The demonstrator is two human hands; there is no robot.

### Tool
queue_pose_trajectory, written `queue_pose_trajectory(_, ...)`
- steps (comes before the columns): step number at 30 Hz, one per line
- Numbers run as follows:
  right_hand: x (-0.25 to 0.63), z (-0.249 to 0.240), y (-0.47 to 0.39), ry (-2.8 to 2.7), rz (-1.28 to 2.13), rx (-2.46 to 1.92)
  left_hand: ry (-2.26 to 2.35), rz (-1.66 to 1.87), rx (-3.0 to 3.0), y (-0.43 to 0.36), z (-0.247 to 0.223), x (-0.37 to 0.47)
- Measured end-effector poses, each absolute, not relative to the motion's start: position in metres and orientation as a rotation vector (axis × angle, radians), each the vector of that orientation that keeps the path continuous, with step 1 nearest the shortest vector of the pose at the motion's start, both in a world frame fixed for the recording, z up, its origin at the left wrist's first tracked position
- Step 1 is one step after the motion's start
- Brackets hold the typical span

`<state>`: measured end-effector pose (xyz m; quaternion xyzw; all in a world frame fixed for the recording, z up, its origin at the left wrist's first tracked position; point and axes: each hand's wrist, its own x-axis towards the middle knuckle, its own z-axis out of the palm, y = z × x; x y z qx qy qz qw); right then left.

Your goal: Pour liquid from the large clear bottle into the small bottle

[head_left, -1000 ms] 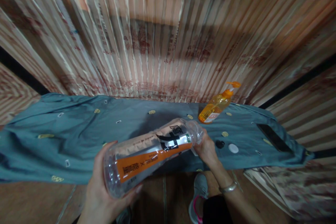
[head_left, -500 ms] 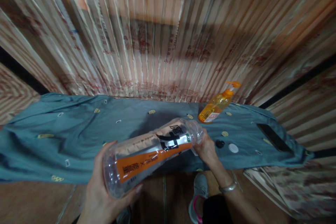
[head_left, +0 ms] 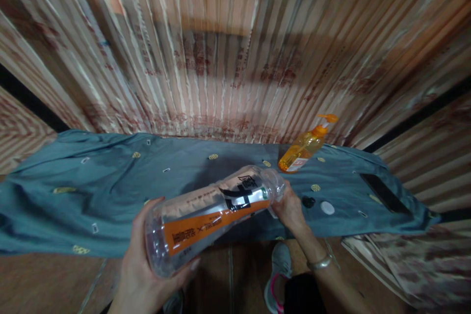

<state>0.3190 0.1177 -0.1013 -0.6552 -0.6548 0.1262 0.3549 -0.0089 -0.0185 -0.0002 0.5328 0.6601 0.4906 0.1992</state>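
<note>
A clear plastic drink bottle (head_left: 217,221) with an orange, silver and black label lies tilted in the air before me, its neck up to the right. My left hand (head_left: 147,260) is wrapped round its base, thumb below and fingers behind. At the neck end, my right hand (head_left: 290,206) is closed on the bottle; its fingertips are hidden behind the plastic. A silver bangle (head_left: 319,261) circles the right wrist. Just beyond the neck stands an orange pump bottle (head_left: 301,149), part filled with orange liquid.
Blue-green patterned cloth (head_left: 121,191) covers the table. Right of my right hand lie a small black object (head_left: 308,201), a white disc (head_left: 327,207) and a dark phone-like slab (head_left: 384,192). Pleated curtain (head_left: 221,73) hangs behind. A shoe (head_left: 279,265) shows on the tiled floor.
</note>
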Motion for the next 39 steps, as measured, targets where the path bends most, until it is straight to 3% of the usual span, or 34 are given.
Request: queue_pose_trajectory(39,0.3185,-0.1032,0.1186,-1.663,0.332,-1.7,1.837,1.381,1.465,-0.0178,-0.0014,-0.0082)
